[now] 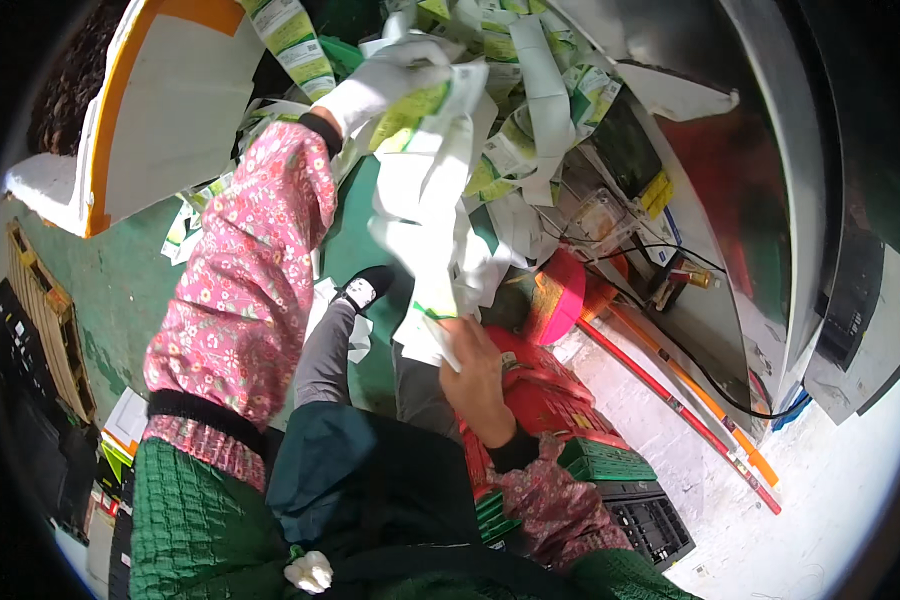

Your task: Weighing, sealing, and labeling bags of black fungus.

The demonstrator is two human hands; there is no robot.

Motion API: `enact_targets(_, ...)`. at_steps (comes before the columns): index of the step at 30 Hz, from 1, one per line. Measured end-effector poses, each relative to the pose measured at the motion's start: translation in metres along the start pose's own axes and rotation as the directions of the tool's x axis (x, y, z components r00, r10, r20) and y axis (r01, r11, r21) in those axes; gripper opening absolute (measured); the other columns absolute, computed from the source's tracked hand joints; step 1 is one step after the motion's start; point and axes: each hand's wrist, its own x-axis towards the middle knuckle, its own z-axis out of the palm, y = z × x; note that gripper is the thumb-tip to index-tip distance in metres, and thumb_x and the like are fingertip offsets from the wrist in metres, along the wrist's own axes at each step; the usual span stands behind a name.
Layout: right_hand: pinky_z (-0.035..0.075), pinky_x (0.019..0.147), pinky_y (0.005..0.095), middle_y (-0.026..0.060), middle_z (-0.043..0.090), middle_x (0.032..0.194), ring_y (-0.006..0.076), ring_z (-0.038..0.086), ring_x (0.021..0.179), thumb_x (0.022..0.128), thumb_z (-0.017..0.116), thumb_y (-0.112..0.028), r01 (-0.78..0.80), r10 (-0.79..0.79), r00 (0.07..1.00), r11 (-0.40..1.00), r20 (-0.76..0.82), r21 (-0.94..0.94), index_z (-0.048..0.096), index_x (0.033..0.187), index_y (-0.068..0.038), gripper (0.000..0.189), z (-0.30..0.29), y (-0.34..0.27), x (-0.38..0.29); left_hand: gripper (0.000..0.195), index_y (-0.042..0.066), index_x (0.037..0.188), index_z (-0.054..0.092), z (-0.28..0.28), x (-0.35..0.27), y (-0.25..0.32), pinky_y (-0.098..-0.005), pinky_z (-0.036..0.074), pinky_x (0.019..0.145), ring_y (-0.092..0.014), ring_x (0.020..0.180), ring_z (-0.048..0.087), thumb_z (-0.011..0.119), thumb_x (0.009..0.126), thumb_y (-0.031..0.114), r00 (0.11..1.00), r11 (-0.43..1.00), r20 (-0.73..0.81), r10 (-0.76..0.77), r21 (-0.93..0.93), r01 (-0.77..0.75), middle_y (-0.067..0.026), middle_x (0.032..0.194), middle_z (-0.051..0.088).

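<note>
My left hand (390,79), in a white glove, grips the upper end of a bunched strip of white and green paper labels (427,176). The strip hangs in loose folds down towards me. Around its lower end the fingers of my bare right hand (476,375) are closed. Past my hands lies a tangled heap of similar label strips (532,90), printed side up in places and blank side up in others. Another label strip (292,45) runs down beside my left hand. The print is too small to tell.
A foam box (187,90) with orange tape stands at left. Red crates (540,382) are stacked beside my right forearm. Two poles, red (667,405) and orange (697,382), lean at right near black cables (690,352). A wooden pallet (52,315) lies at far left.
</note>
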Motion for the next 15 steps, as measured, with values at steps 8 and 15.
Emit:
enact_targets(8,0.045,0.071,0.0428,0.0166,0.052,0.088,0.0363,0.054,0.082,0.066,0.054,0.012,-0.068,0.069,0.998,0.993,0.008,-0.097,0.056,0.095,0.0,0.032,-0.031,0.001,-0.016,0.018,0.009,0.104,0.057,-0.009,-0.027,0.023,-0.0229,0.044,0.078,-0.01,0.086,0.054,0.057,0.091,0.022,0.968,0.96,0.062,-0.244,0.156,0.232,0.0,0.094,0.057)
enact_targets(15,0.044,0.067,0.0427,0.0168,0.05,0.083,0.0369,0.053,0.078,0.066,0.055,0.012,-0.011,0.005,0.999,0.987,-0.035,-0.163,0.055,0.094,0.001,0.03,-0.029,-0.007,-0.005,0.045,0.012,0.128,0.044,0.025,-0.057,0.018,-0.0297,0.046,0.083,-0.022,0.101,0.056,0.06,0.086,0.015,0.984,0.908,-0.144,0.104,0.418,-0.035,-0.0125,0.116,0.053)
